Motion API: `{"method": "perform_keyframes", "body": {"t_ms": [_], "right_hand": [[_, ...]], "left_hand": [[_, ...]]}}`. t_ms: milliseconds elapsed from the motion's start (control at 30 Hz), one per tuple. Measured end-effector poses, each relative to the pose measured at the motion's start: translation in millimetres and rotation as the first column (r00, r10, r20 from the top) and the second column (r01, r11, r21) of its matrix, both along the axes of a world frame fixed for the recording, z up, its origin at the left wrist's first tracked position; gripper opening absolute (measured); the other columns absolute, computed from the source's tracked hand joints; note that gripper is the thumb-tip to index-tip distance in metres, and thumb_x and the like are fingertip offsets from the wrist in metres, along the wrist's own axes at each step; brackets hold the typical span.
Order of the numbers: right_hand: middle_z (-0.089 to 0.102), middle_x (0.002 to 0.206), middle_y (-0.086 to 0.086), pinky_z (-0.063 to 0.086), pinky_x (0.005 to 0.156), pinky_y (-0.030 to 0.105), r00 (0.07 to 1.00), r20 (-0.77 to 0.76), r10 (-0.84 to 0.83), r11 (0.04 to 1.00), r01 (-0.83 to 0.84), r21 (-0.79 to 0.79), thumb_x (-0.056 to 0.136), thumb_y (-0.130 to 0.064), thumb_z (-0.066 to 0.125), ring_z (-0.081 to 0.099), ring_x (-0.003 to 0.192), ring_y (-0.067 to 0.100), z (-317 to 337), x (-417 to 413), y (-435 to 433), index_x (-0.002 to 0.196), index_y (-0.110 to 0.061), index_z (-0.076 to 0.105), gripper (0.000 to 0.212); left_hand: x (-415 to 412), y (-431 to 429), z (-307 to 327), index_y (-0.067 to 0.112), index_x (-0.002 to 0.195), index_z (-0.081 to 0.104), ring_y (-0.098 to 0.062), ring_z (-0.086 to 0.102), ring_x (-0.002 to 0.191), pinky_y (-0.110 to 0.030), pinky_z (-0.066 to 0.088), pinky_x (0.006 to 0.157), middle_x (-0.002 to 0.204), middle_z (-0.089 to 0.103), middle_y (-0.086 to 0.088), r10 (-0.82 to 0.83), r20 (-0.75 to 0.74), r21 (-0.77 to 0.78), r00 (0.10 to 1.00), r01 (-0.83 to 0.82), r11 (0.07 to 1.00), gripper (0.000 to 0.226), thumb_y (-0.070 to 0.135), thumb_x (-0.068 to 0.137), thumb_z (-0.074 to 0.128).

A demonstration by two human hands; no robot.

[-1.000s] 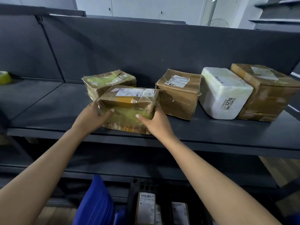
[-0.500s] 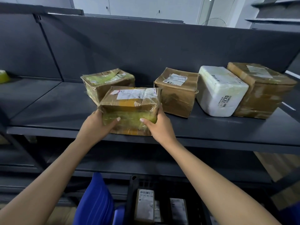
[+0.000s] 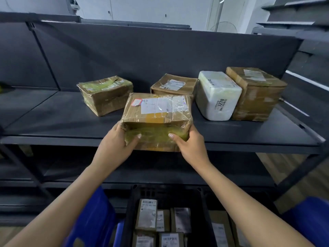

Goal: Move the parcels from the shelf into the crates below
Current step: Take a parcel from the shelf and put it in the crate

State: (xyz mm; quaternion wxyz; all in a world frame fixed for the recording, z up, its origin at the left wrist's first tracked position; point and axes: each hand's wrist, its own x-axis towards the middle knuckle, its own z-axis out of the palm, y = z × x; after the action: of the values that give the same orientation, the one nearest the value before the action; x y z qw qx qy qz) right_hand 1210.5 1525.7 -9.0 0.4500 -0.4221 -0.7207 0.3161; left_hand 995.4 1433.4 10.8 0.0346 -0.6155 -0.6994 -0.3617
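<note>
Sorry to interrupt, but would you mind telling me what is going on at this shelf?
A person grips a taped cardboard parcel with the left hand and the right hand at the front edge of the shelf. Four other parcels sit on the shelf behind it. The black crate below holds several small boxes.

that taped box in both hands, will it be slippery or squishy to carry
Probably a bit slick: the box is wrapped in shiny, wrinkled clear tape. Likely somewhat soft, as its front corners look crushed. With the left hand and right hand gripping opposite ends, its flat sides shouldn't roll or tip.
</note>
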Motion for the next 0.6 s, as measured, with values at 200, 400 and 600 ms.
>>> {"method": "perform_keyframes", "body": {"t_ms": [200,400,600], "right_hand": [[0.064,0.106,-0.022,0.049,0.085,0.011,0.998,-0.019,-0.067,0.997,0.068,0.028,0.074,-0.052,0.067,0.06,0.1,-0.006,-0.6,76.4,-24.6,0.128,-0.021,0.054,0.064],[0.063,0.104,-0.026,0.044,0.079,0.002,0.994,-0.073,-0.087,0.996,0.088,0.011,0.083,-0.031,0.073,0.059,0.1,-0.011,-15.5,151.4,-51.0,0.122,-0.02,0.057,0.043],[0.065,0.099,-0.037,0.044,0.074,0.001,0.993,-0.11,-0.036,0.997,0.029,-0.07,0.075,-0.04,0.067,0.06,0.095,-0.015,-17.4,225.3,-68.1,0.105,-0.038,0.055,0.032]], "left_hand": [[72.4,-18.1,-5.5,0.025,0.131,0.047,0.001,0.052,0.08,-0.01,0.033,0.065,0.124,0.057,0.01,-0.063,0.046,0.043,0.997,0.061,0.997,0.048,0.044,0.088,0.057],[138.0,-51.6,-13.4,0.025,0.142,0.041,-0.003,0.044,0.126,0.005,0.026,0.09,0.145,0.041,0.018,-0.24,0.118,0.043,0.964,0.236,0.971,0.064,0.055,0.086,0.048],[151.6,-75.1,-8.2,0.037,0.147,0.016,0.016,0.023,0.135,0.0,0.019,0.104,0.149,0.023,0.026,-0.372,0.351,-0.03,0.859,0.408,0.913,0.099,0.085,0.067,0.049]]}}
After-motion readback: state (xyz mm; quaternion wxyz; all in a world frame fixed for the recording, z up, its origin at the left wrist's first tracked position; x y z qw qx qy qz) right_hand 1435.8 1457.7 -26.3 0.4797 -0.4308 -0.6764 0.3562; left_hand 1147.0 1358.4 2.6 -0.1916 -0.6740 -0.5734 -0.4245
